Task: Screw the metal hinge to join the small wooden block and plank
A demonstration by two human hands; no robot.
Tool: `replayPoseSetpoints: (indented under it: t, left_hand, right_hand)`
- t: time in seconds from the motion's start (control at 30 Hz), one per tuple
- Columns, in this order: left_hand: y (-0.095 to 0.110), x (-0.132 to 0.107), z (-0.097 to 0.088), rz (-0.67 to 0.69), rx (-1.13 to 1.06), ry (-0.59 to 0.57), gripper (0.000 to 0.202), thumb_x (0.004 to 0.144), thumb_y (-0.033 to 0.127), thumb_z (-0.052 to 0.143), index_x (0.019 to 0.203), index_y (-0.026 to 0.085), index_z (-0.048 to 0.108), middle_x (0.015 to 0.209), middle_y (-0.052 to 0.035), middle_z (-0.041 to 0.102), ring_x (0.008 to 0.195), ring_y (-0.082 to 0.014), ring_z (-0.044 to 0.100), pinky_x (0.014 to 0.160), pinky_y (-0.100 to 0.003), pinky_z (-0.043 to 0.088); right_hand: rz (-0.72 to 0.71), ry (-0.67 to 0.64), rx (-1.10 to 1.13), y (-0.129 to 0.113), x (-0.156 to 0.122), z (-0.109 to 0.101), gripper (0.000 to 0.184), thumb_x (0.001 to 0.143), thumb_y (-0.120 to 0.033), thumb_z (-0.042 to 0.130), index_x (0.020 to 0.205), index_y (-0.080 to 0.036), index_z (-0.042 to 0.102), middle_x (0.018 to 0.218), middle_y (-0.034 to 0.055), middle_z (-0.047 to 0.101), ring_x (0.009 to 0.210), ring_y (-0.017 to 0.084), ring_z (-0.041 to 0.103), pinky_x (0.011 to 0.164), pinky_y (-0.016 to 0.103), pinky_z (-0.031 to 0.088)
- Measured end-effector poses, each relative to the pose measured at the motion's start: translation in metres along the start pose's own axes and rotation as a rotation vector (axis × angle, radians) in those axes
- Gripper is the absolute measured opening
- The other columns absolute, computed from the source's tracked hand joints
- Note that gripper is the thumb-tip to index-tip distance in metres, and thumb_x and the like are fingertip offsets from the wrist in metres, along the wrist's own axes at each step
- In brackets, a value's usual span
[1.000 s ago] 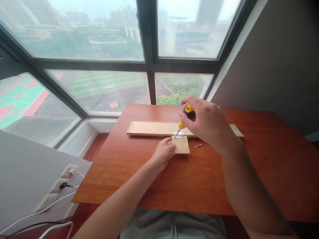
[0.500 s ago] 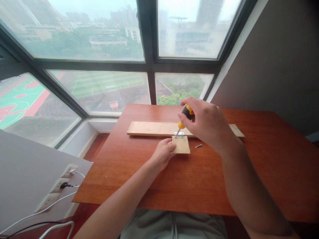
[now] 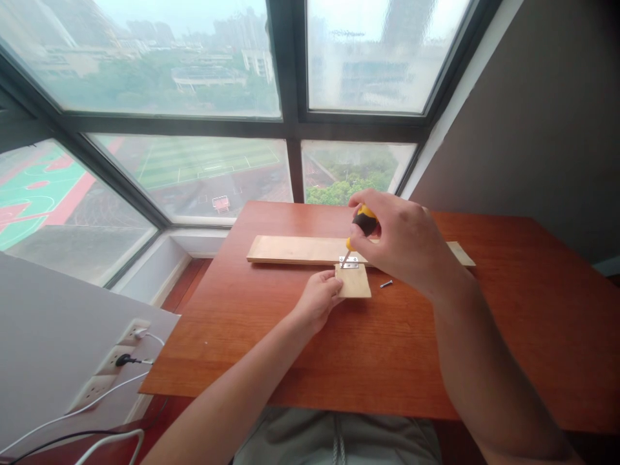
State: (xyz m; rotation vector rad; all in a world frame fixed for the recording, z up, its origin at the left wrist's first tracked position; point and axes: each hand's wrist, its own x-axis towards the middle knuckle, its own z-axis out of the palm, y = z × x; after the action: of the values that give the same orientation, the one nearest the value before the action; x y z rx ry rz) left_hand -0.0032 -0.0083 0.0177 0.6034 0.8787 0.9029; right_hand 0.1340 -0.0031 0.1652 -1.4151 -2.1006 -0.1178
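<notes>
My right hand (image 3: pixel 400 236) is wrapped round the yellow and black handle of a screwdriver (image 3: pixel 364 221). The shaft slants down to the left, its tip at the left part of a small metal hinge (image 3: pixel 349 261). This hinge spans a long pale wooden board (image 3: pixel 295 249) and a small square wooden piece (image 3: pixel 354 282). With thumb on top and fingers partly hidden underneath, my left hand (image 3: pixel 320 297) pinches the left edge of the small piece. A loose screw (image 3: pixel 386 283) lies to the right of that piece.
Everything rests on a reddish-brown wooden table (image 3: pixel 232 349). Large framed windows (image 3: pixel 194 168) stand beyond its far edge. At the lower left, wall sockets (image 3: pixel 116 360) hold plugs, with cables (image 3: pixel 72 416) trailing beside the table.
My right hand's fingers have shifted slightly round the screwdriver handle, and the handle has turned a little. The left hand, wooden pieces and loose screw stay about where they were.
</notes>
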Motion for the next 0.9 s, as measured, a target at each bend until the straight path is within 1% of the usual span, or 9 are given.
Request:
replayPoseSetpoints:
  t: [0.1,0.23,0.43,0.57,0.7,0.8,0.9]
  left_hand:
    - [0.0002,0.0009,-0.0002,-0.009,-0.012,0.009,0.017,0.071,0.006,0.065,0.085,0.01,0.073,0.087,-0.012,0.075,0.078,-0.0165,0.07,0.079,-0.027,0.057]
    - [0.0009,0.0012,0.0002,-0.024,-0.014,0.022,0.017,0.072,0.005,0.062,0.084,0.009,0.074,0.088,-0.0123,0.075,0.075,-0.014,0.069,0.075,-0.023,0.057]
    - [0.0031,-0.0007,0.0013,-0.012,-0.013,0.005,0.024,0.072,0.005,0.064,0.093,0.011,0.074,0.095,-0.0122,0.075,0.084,-0.0173,0.071,0.076,-0.024,0.057]
    - [0.003,0.0,0.001,-0.031,-0.011,0.007,0.023,0.072,0.004,0.064,0.091,0.011,0.074,0.096,-0.0128,0.075,0.086,-0.0179,0.071,0.079,-0.026,0.058]
    - [0.0025,0.0009,0.0009,-0.042,-0.021,0.016,0.021,0.072,0.003,0.063,0.089,0.011,0.073,0.096,-0.0125,0.075,0.083,-0.0164,0.071,0.079,-0.024,0.057]
    - [0.0023,0.0011,0.0005,-0.043,-0.017,0.02,0.02,0.072,0.004,0.063,0.088,0.011,0.073,0.095,-0.0121,0.075,0.083,-0.0158,0.07,0.079,-0.024,0.056]
    - [0.0021,0.0012,-0.0004,-0.033,-0.016,0.017,0.021,0.073,0.004,0.063,0.089,0.011,0.073,0.096,-0.0119,0.075,0.082,-0.0149,0.069,0.08,-0.024,0.056]
  right_hand:
    - [-0.008,-0.001,0.012,0.0004,-0.0009,-0.0002,0.03,0.08,-0.02,0.056,0.109,-0.022,0.062,0.099,0.0037,0.071,0.073,0.018,0.06,0.068,0.031,0.04]
    - [-0.015,-0.006,0.017,0.0005,-0.0017,-0.0006,0.03,0.079,-0.019,0.055,0.109,-0.022,0.062,0.099,0.0032,0.07,0.074,0.018,0.06,0.068,0.03,0.04]
    - [-0.015,0.0,0.018,0.0014,-0.0009,-0.0008,0.029,0.079,-0.019,0.055,0.108,-0.022,0.062,0.1,0.0035,0.071,0.073,0.018,0.06,0.068,0.031,0.04]
    - [-0.02,-0.001,0.021,0.0017,-0.0012,-0.001,0.029,0.079,-0.018,0.055,0.107,-0.022,0.061,0.1,0.0036,0.071,0.073,0.018,0.06,0.068,0.031,0.039]
    - [-0.021,-0.003,0.022,0.0019,-0.0016,-0.0007,0.026,0.08,-0.019,0.055,0.106,-0.022,0.061,0.097,0.0029,0.07,0.071,0.017,0.058,0.067,0.03,0.039]
    - [-0.02,0.005,0.029,0.0019,-0.0006,-0.0005,0.02,0.084,-0.022,0.054,0.103,-0.022,0.06,0.092,0.0026,0.068,0.069,0.017,0.057,0.065,0.03,0.038]
    - [-0.019,0.016,0.032,0.0015,0.0014,-0.0002,0.013,0.089,-0.031,0.056,0.098,-0.022,0.059,0.086,0.0031,0.067,0.068,0.018,0.057,0.064,0.03,0.038]
